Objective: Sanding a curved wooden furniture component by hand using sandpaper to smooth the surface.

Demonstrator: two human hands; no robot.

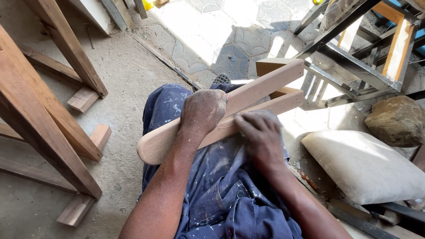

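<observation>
Two curved wooden chair parts (230, 113) are gripped by the left hand (203, 110); the lower edge is pinched by the right hand (261, 132).

Both forearms reach forward, the left hand (202, 110) curled in a fist-like grip, the right hand (261, 135) palm-down with fingers bent.

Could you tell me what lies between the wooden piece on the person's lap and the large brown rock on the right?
In the head view, between the wooden piece and the rock lies sunlit patterned tile floor crossed by metal frame bars.
</observation>
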